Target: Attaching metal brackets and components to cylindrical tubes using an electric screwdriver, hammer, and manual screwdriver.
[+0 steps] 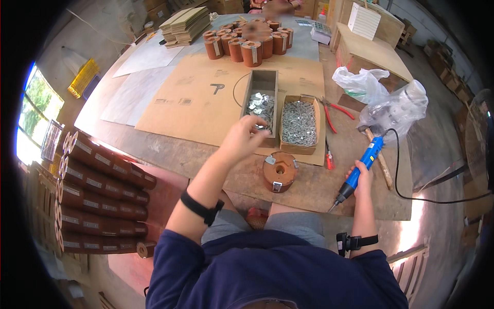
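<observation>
My left hand (244,137) is over the near end of a narrow grey tray (276,95) of small shiny metal brackets (261,105). Its thumb and fingers are curled together; a bright bit of metal shows by the fingertips, but whether they hold it is unclear. In my right hand (364,177) is a blue corded electric screwdriver (368,158), its bit pointing down toward the table edge. Between my hands stands a reddish-brown round block (279,180) with a centre hole and metal brackets around its rim. An open cardboard box of screws (299,123) sits just behind it.
Red-handled pliers (330,119), a red-handled screwdriver (329,159) and a hammer (382,164) lie on the right. Plastic bags (396,105) are beyond them. More brown blocks (252,53) and stacked boards (184,27) stand at the back; stacked brown cylinders (98,193) are at left. Another person (278,7) is across the table.
</observation>
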### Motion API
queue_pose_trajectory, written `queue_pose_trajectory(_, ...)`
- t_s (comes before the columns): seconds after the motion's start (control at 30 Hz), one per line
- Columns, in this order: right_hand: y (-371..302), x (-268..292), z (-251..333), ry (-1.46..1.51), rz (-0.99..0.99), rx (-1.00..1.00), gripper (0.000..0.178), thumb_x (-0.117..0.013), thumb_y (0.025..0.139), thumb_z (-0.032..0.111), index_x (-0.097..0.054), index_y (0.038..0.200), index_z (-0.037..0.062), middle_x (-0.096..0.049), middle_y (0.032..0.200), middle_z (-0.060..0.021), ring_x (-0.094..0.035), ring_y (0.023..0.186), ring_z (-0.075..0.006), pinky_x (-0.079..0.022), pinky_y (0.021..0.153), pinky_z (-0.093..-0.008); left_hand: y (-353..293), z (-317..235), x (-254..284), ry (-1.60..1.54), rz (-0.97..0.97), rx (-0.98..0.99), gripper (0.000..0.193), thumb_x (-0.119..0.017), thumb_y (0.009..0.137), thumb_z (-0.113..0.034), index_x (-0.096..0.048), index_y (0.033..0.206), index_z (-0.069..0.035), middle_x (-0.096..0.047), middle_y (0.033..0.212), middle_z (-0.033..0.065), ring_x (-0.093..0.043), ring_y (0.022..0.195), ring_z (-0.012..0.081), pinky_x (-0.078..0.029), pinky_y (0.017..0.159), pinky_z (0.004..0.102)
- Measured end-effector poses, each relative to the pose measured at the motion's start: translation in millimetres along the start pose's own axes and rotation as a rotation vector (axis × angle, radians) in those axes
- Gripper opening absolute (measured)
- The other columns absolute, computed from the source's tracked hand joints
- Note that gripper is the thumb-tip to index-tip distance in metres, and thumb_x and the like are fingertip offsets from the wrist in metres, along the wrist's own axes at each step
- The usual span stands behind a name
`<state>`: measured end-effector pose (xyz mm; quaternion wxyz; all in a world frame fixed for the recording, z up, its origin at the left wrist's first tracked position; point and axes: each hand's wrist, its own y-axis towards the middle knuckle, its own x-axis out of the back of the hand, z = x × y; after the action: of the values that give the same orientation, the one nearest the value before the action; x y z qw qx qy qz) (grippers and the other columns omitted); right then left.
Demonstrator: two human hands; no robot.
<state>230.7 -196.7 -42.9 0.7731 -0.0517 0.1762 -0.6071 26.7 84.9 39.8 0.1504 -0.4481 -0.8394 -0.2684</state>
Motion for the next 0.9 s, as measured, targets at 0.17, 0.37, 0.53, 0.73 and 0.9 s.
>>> queue_pose_trajectory(0.17,10.1,-0.7,-3.6,0.030,0.010,-0.027,0.023,-0.060,0.073,0.015,-0.044,0.085,0.0044,-0.050,0.066,-0.0079,-0.053,0.051,-0.0186,-0.046,0.044,-0.0321,46.4,32.5,8.1,0.586,0.070,0.233,0.016,-0.058,0.076,-0.017,-0.062,0.089,-0.008,-0.063,0.076,0.0104,-0.060,0.074,0.0254,-0.047,0.066,0.0378)
queue_pose_trajectory(0.37,16.4,8.8,-8.2,0.045,-0.007,-0.004,0.023,-0.060,0.072,0.015,-0.045,0.086,0.0044,-0.050,0.064,-0.0071,-0.052,0.048,-0.0183,-0.046,0.043,-0.0320,66.5,25.1,-7.5,1.043,0.271,0.244,0.018,-0.058,0.074,-0.021,-0.065,0.088,-0.014,-0.062,0.091,0.0064,-0.055,0.094,0.0240,-0.043,0.077,0.0373)
queue_pose_trajectory(0.53,5.4,2.1,-6.3,0.000,0.014,-0.004,0.023,-0.061,0.072,0.018,-0.045,0.085,0.0058,-0.050,0.062,-0.0057,-0.052,0.048,-0.0173,-0.046,0.043,-0.0316,61.9,38.6,-13.5,1.066,0.227,0.307,0.019,-0.055,0.069,-0.015,-0.066,0.085,-0.014,-0.062,0.092,0.0059,-0.053,0.097,0.0235,-0.040,0.079,0.0403)
queue_pose_trajectory(0.73,0.4,-0.9,-0.8,0.004,-0.008,0.042,0.024,-0.060,0.071,0.015,-0.043,0.086,0.0053,-0.049,0.063,-0.0071,-0.052,0.048,-0.0180,-0.046,0.042,-0.0320,65.9,33.6,-19.3,1.120,0.209,0.336,0.014,-0.062,0.068,-0.020,-0.066,0.081,-0.016,-0.064,0.086,0.0039,-0.054,0.094,0.0223,-0.037,0.080,0.0414)
queue_pose_trajectory(0.9,2.1,-0.8,-0.1,0.037,-0.013,0.048,0.026,-0.062,0.069,0.013,-0.044,0.085,0.0033,-0.050,0.062,-0.0075,-0.053,0.047,-0.0186,-0.047,0.042,-0.0328,65.6,26.6,-17.0,1.083,0.184,0.338,0.015,-0.058,0.068,-0.015,-0.065,0.081,-0.015,-0.064,0.084,0.0039,-0.055,0.093,0.0224,-0.036,0.079,0.0410)
